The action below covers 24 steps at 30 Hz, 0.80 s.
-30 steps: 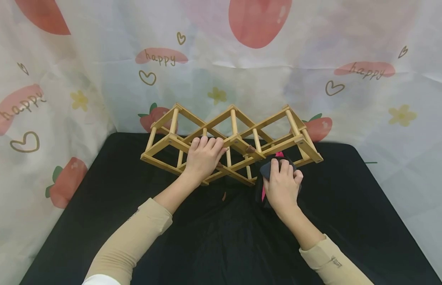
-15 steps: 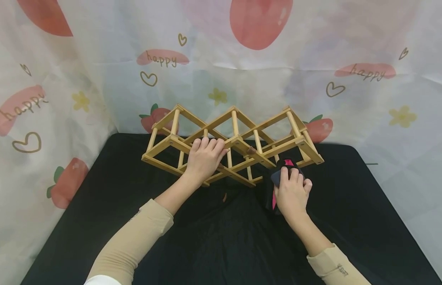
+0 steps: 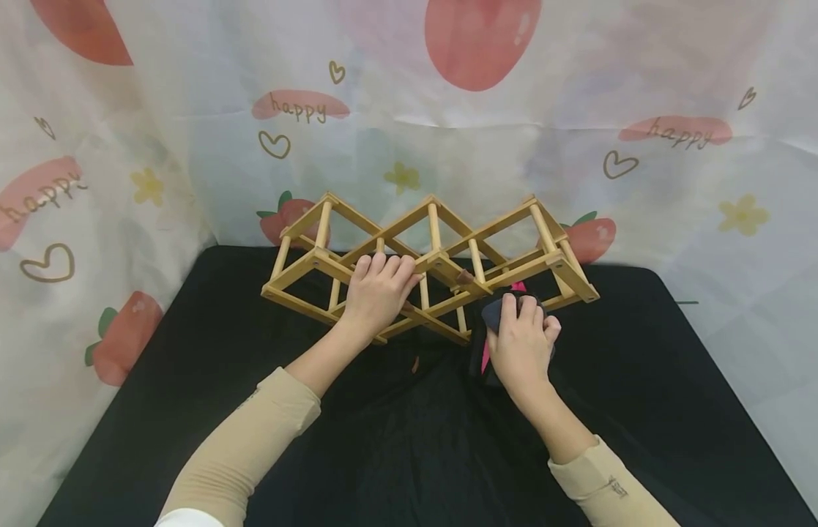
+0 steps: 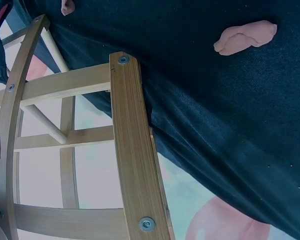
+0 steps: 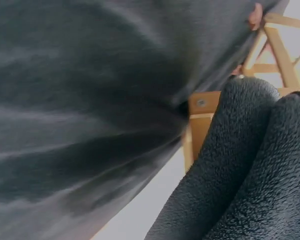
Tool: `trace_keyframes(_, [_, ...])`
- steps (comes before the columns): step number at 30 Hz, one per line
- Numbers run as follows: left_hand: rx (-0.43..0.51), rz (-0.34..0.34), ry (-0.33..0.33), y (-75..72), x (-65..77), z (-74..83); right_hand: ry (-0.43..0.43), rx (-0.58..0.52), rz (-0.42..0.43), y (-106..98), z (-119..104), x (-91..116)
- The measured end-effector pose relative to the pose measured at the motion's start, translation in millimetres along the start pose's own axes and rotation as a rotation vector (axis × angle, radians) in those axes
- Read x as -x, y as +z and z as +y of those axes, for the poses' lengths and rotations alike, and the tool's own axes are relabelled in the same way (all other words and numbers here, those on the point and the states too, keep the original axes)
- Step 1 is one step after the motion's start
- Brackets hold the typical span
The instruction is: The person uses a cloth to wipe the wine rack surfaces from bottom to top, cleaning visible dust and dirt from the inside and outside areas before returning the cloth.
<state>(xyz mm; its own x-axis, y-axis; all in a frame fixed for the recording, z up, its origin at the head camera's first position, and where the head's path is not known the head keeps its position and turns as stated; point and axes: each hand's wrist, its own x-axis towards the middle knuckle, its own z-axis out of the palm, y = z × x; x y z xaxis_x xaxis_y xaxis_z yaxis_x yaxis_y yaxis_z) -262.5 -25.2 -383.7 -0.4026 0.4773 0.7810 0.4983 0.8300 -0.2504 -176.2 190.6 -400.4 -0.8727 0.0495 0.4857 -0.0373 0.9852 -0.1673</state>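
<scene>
A lattice rack of pale wood (image 3: 435, 227), with crossed slats and round bars, stands at the table's far side. My left hand (image 3: 376, 293) grips its front slat near the middle; the thumb is hidden. In my right hand (image 3: 523, 351) is a folded dark cloth (image 3: 492, 315) with pink and black parts, held against the rack's lower front slats right of centre. Up close in the right wrist view, the cloth (image 5: 270, 165) looks fuzzy and covers part of a slat. A small brownish lump (image 3: 464, 277) sticks to a front slat, left of the cloth.
A black tablecloth (image 3: 395, 454) covers the table. Another small lump (image 3: 415, 364) lies on it in front of the rack, pinkish and clay-like in the left wrist view. Close behind the rack hangs a printed curtain (image 3: 474, 154).
My right hand slid right and a little nearer with the cloth, then came back left to about where it was. The left hand and the rack have stayed in place.
</scene>
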Motion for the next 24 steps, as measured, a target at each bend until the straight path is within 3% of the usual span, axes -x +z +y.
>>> trace_keyframes(15, [0.000, -0.017, 0.003, -1.1, -0.1, 0.1, 0.048, 0.050, -0.033, 11, 31, 14])
trace_keyframes(24, [-0.003, 0.007, 0.002, -0.4, -1.1, 0.6, 0.040, 0.003, -0.020, 6, 17, 9])
